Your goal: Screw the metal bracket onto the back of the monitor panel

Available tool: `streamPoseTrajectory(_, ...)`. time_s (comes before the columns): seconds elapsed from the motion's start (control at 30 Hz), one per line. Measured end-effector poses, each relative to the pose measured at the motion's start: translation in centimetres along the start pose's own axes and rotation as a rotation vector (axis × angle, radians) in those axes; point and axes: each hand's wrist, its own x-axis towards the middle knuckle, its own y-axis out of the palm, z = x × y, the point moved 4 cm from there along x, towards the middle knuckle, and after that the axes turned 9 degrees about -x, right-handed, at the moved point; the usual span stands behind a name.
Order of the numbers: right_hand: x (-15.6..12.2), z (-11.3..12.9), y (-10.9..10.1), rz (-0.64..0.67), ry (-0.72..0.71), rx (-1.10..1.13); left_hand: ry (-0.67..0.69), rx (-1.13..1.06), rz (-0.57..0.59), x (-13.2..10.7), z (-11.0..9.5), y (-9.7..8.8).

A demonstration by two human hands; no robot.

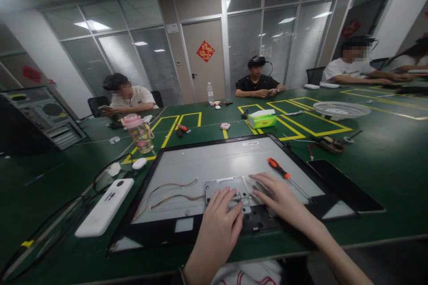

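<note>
A large flat display panel (203,160) with a black frame and a grey back lies on the green table. Near its front edge sits a metal bracket plate (224,182), with thin cables (177,198) running off to the left. My left hand (220,213) rests on the plate, its fingers stretched out over it and partly covering it. At the plate's right edge is my right hand (277,193), fingers apart; the space between thumb and fingers is blurred. Beyond that hand, an orange and black screwdriver (278,168) lies on the panel.
Left of the panel lie a white power bank (105,207), a pink-lidded bottle (137,133) and black cables (50,227). A black phone (346,185) lies on the right. Farther back are a green tissue pack (262,120) and white basket (341,110). Several people sit around the table.
</note>
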Motion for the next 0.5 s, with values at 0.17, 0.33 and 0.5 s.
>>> streamPoseTrajectory(0.17, -1.9, -3.7, -3.9, -0.274, 0.355, -0.500, -0.038, -0.030, 0.004, 0.7, -0.3, -0.3)
streamPoseTrajectory(0.33, -2.8, -6.2, -4.5, -0.080, 0.508, -0.632, -0.100, -0.135, -0.067, 1.4, -0.1, -1.2)
streamPoseTrajectory(0.5, -2.1, -5.2, -4.1, -0.198, 0.485, -0.678, -0.208, -0.291, -0.124, 2.3, 0.7, -3.0)
